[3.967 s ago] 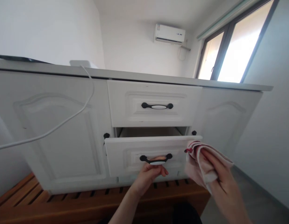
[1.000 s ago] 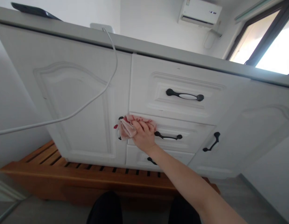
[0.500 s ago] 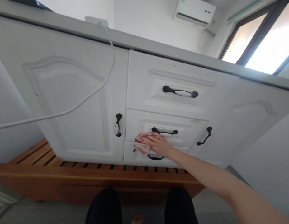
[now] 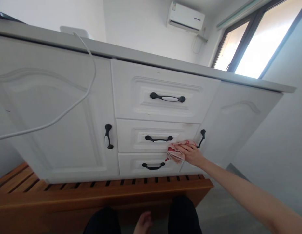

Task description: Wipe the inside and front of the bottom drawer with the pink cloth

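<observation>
My right hand point(image 4: 192, 155) presses a folded pink-and-white cloth point(image 4: 175, 153) with red patches against the drawer fronts, its fingers bent over the cloth. The cloth lies across the right part of the seam between the middle drawer point(image 4: 133, 135) and the bottom drawer point(image 4: 129, 161). Close by are the black handle point(image 4: 158, 139) of the middle drawer and the right door's handle point(image 4: 202, 138). Low in the view, between my knees, part of my left hand point(image 4: 144, 222) shows. It is blurred and touches no cabinet; its finger pose is unclear.
The white cabinet point(image 4: 68, 146) stands on a slatted wooden bench point(image 4: 104, 191). A white cable point(image 4: 68, 112) hangs from the countertop point(image 4: 141, 53) across the left door. The top drawer point(image 4: 170, 112) has a black-and-white handle. An air conditioner point(image 4: 186, 18) and a window point(image 4: 251, 42) are behind.
My right hand has slid the cloth rightward along the drawer fronts, from left of the handles to right of them. The view has turned right, and more of my left hand shows.
</observation>
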Available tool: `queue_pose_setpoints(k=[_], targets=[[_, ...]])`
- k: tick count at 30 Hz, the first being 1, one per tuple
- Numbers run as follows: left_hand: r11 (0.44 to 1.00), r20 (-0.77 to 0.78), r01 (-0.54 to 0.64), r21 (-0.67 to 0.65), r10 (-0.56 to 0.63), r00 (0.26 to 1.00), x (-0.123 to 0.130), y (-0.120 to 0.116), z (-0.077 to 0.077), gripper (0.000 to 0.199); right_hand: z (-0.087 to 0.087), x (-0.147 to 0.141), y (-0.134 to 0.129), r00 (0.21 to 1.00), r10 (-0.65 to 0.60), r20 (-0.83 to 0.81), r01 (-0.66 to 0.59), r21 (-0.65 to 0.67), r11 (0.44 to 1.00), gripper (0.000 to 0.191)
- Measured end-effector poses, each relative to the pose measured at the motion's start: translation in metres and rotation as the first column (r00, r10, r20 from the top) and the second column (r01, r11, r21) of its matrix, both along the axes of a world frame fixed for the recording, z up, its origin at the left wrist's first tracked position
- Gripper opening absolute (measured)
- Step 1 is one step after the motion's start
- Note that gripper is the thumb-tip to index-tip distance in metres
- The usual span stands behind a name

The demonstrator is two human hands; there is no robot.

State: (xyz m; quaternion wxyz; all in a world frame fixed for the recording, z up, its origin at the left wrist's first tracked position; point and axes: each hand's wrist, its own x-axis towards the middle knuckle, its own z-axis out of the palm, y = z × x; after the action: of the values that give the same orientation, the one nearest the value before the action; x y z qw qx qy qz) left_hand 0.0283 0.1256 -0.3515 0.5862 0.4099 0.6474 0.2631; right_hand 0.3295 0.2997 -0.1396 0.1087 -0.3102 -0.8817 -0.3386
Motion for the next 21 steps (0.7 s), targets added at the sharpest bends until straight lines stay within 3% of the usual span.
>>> queue_pose_setpoints(k=[1, 3, 4, 6, 9, 11, 13, 15, 18, 21], targets=[[0.999, 0.008, -0.033, 0.020, 0.033, 0.999, 0.002, 0.017, -0.005, 0.034, 0.001, 0.005, 0.001, 1.000, -0.007, -0.021, 0.007, 0.008, 1.000, 0.061], [0.964, 0.065, -0.178, 0.197, 0.168, 0.984, 0.004, 0.047, -0.010, 0.035, 0.007, 0.012, 0.006, 0.993, -0.014, -0.121, 0.027, 0.106, 0.994, 0.055], [0.913, 0.080, -0.238, 0.330, 0.224, 0.971, 0.005, 0.060, -0.007, 0.039, 0.012, 0.014, 0.010, 0.982, -0.012, -0.190, 0.047, 0.182, 0.982, 0.051], [0.754, 0.028, -0.268, 0.600, 0.314, 0.949, 0.006, 0.078, 0.007, 0.047, 0.027, 0.011, 0.018, 0.948, 0.006, -0.319, 0.108, 0.337, 0.935, 0.045], [0.547, -0.190, -0.087, 0.833, 0.430, 0.883, 0.013, 0.090, 0.040, 0.048, 0.046, -0.003, 0.026, 0.884, 0.047, -0.465, 0.205, 0.476, 0.855, 0.044], [0.487, -0.339, 0.108, 0.866, 0.415, 0.845, 0.020, 0.094, 0.056, 0.047, 0.051, -0.015, 0.029, 0.842, 0.069, -0.534, 0.251, 0.503, 0.827, 0.049], [0.473, -0.474, 0.278, 0.836, 0.366, 0.801, 0.027, 0.095, 0.063, 0.048, 0.047, -0.025, 0.029, 0.817, 0.052, -0.574, 0.292, 0.491, 0.821, 0.053], [0.482, -0.561, 0.372, 0.793, 0.341, 0.754, 0.031, 0.096, 0.064, 0.052, 0.034, -0.033, 0.028, 0.793, 0.004, -0.609, 0.351, 0.462, 0.815, 0.055], [0.510, -0.626, 0.427, 0.747, 0.324, 0.709, 0.031, 0.098, 0.067, 0.055, 0.003, -0.042, 0.021, 0.762, -0.040, -0.647, 0.389, 0.407, 0.826, 0.060], [0.569, -0.691, 0.474, 0.672, 0.251, 0.678, 0.026, 0.100, 0.085, 0.058, -0.037, -0.046, 0.006, 0.762, -0.076, -0.643, 0.359, 0.322, 0.876, 0.059]])
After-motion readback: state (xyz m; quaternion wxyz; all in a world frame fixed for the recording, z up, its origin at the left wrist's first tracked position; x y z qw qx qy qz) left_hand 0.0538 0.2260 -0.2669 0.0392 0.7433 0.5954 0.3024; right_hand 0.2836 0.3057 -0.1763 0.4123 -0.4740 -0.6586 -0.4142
